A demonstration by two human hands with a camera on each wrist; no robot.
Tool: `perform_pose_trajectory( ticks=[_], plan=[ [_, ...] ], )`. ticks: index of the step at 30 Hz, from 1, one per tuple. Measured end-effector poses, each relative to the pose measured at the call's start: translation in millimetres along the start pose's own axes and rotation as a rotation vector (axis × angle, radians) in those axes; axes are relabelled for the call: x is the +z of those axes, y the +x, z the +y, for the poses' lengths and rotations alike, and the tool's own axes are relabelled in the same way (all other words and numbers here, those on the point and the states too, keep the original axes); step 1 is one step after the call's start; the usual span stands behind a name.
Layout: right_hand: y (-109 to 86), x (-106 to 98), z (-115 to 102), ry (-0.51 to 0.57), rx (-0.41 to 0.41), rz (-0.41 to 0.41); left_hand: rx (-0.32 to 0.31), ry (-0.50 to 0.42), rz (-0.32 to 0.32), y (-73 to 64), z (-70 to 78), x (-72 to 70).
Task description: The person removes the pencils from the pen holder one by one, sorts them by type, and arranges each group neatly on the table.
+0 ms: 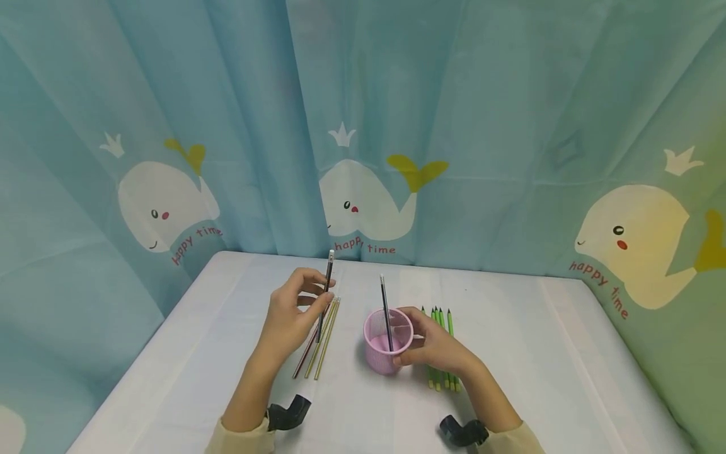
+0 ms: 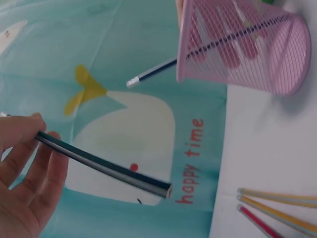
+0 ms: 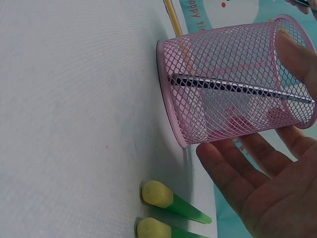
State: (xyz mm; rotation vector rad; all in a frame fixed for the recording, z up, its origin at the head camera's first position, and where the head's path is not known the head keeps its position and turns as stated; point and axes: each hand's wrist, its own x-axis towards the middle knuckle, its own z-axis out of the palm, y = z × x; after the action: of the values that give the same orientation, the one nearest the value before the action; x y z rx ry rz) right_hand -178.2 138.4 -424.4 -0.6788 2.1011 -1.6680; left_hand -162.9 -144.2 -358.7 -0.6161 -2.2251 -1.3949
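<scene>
My left hand (image 1: 288, 323) pinches a dark striped pencil (image 2: 106, 167) between thumb and fingers, its white eraser end upward, held above the table. To the right, my right hand (image 1: 433, 345) grips a pink mesh pen cup (image 1: 381, 360) by its side, thumb at the rim and fingers around the far side. The cup stands upright, apparently on or very near the table. Inside it leans another dark pencil (image 1: 385, 301), eraser end up and sticking out above the rim.
Below my left hand lie two gold pencils (image 1: 321, 362) and a dark red pencil (image 1: 303, 360). Several green pencils (image 1: 450, 328) with yellow ends lie partly behind my right hand. A whale-print curtain (image 1: 499, 126) hangs behind the white table (image 1: 544, 366).
</scene>
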Motion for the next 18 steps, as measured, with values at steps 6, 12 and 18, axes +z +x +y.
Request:
perform_pose_trajectory(
  ticks=[6, 12, 18],
  plan=[
    [-0.3, -1.1, 0.3, -0.011, -0.001, -0.001, -0.046, 0.05, 0.003, 0.4, -10.2, -4.7],
    [3.8, -4.2, 13.6, 0.038, -0.056, -0.026, -0.055, 0.125, 0.023, 2.3, -21.5, -8.0],
    [5.5, -3.8, 12.8, 0.078, -0.079, -0.045, -0.062, 0.198, 0.051, 0.7, -32.4, -8.2]
  ],
)
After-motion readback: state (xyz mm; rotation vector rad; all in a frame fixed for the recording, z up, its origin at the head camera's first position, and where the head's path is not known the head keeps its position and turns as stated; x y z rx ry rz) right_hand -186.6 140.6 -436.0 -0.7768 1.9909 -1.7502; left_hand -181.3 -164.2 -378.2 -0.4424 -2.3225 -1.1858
